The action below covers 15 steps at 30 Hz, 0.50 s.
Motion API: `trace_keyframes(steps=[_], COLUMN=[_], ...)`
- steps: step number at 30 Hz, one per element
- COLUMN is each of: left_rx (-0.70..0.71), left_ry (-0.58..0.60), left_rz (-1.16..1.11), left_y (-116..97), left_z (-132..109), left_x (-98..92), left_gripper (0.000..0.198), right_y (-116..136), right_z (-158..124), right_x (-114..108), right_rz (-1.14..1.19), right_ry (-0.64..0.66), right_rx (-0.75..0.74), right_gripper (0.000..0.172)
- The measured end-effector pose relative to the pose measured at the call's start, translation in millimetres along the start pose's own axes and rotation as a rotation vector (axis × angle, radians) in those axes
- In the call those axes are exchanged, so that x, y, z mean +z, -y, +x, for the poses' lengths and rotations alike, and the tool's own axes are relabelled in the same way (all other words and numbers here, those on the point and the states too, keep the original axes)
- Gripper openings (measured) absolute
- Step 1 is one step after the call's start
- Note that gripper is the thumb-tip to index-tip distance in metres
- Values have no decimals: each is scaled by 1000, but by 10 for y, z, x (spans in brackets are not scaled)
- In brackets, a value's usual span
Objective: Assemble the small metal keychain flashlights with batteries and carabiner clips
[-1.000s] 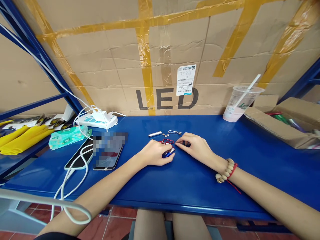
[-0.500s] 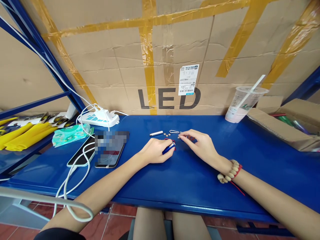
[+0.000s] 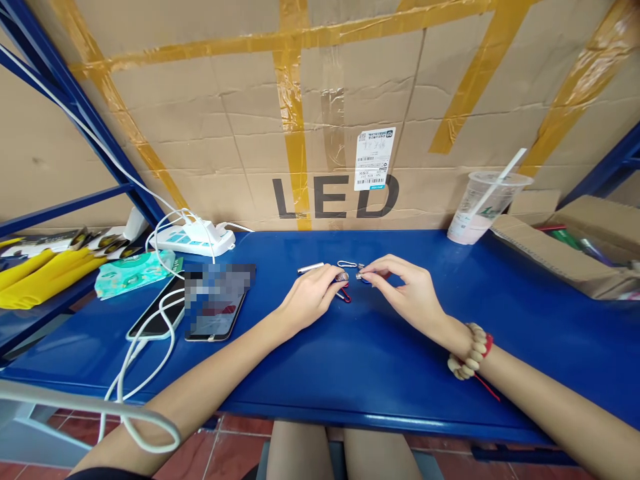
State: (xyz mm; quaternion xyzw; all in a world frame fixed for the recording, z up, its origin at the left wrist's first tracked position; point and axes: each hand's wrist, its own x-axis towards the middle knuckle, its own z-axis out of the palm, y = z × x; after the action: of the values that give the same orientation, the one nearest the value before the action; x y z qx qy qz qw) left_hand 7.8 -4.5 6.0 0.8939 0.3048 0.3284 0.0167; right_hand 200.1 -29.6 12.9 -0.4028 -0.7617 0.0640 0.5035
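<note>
My left hand [image 3: 311,293] is closed, with a small round silver-coloured piece [image 3: 342,276] at its fingertips; the rest of that piece is hidden by the fingers. Opposite it, my right hand [image 3: 407,290] pinches a tiny silver piece [image 3: 359,275], too small to name. A bit of blue shows just under the right fingertips. Below the left fingertips lies a red carabiner [image 3: 346,297]. Behind the hands are a silver carabiner [image 3: 347,264] and a slim silver tube [image 3: 310,269], partly covered by my left hand.
On the left of the blue table [image 3: 320,373] lie two phones [image 3: 220,313], looped white cables, a green-white packet [image 3: 135,275] and a power strip [image 3: 223,243]. At the right stand a plastic cup [image 3: 480,210] with a straw and an open carton [image 3: 565,267]. Large cardboard closes the back.
My left hand has risen slightly and turned, so the blue tube it held no longer shows lengthwise. The small round discs behind it are now covered. My right hand stays pinched nearby.
</note>
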Motion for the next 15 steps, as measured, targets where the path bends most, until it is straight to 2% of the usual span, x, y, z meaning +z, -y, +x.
trace_keyframes(steps=[4, 11, 15], left_rx=[10, 131, 138], left_ry=[5, 53, 49], left_rz=[7, 11, -17], left_y=[28, 27, 25], left_z=[7, -15, -22], left_x=[2, 8, 17], left_gripper=[20, 22, 24], right_y=[22, 37, 33], right_z=[11, 1, 16], right_x=[-17, -14, -12], right_rz=[15, 27, 67], right_ry=[-11, 21, 51], right_rx=[-15, -60, -83], right_gripper=[9, 6, 5])
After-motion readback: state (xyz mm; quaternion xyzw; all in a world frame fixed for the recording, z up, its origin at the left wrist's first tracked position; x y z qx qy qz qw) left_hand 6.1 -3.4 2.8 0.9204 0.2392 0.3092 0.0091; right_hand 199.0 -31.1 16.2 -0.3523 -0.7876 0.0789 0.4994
